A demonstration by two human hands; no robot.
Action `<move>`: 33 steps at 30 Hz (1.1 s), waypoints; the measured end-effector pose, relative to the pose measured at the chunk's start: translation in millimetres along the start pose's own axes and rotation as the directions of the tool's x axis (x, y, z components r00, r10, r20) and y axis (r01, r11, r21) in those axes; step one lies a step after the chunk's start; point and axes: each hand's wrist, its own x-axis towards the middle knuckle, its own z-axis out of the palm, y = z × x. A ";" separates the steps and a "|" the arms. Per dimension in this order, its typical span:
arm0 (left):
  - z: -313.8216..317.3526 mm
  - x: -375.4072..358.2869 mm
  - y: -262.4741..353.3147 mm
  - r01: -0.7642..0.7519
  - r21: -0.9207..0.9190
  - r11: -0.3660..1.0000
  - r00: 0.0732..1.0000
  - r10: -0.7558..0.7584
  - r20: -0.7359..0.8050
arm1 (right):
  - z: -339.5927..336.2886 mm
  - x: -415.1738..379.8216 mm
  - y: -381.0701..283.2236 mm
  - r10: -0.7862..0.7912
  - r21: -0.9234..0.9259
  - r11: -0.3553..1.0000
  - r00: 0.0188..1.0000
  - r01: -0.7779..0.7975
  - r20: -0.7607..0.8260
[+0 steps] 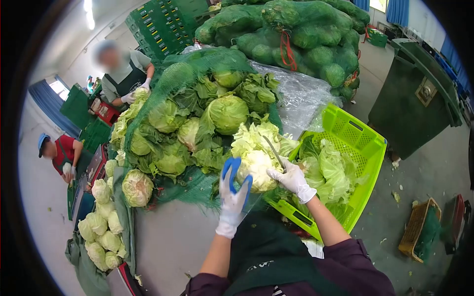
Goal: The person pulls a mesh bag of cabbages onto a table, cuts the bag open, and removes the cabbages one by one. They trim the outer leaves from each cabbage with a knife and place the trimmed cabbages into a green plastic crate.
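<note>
A pale, partly peeled cabbage (257,170) sits in front of me, its outer leaves spread behind it. My left hand (233,195), in a white glove with blue fingers, is at the cabbage's left side with fingers and thumb spread apart. My right hand (292,178), also gloved in white, is closed around a knife (274,151), whose dark, slightly curved blade crosses the cabbage's right side. Just behind, whole green cabbages (228,114) lie heaped in an opened green mesh sack (173,79). A bright green crate (371,157) with loose cabbage leaves (332,170) stands to the right.
Trimmed cabbages (104,224) are piled at left, near a browned cabbage (137,187). Two people (126,74) (66,153) work at left. Full mesh sacks (306,39) rise behind; a dark green bin (412,98) and a yellow basket (412,234) stand at right.
</note>
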 end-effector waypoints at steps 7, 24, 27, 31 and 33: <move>31.5 25.6 -30.4 -0.015 0.112 0.994 0.997 0.006 0.079 | 8.5 -31.4 1.4 -0.036 -0.297 0.955 0.978 -0.027 -0.206; 55.8 21.3 -11.4 0.032 0.326 0.945 0.999 -0.018 -0.047 | 11.8 1.2 2.4 -0.192 -0.616 0.787 0.936 -0.033 -0.296; 57.5 16.5 -1.7 0.068 0.384 0.921 0.996 -0.042 -0.076 | 1.4 24.2 16.8 -0.053 -0.408 0.910 0.958 -0.070 -0.281; 47.2 1.9 -8.4 -0.116 0.342 0.933 0.993 0.121 0.006 | 1.2 60.1 75.9 0.092 -0.310 0.922 0.910 -0.230 -0.404; 34.0 -0.5 -10.3 -0.055 0.107 0.993 0.998 0.053 0.029 | -9.8 51.5 70.4 0.287 -0.123 0.937 0.921 -0.327 -0.265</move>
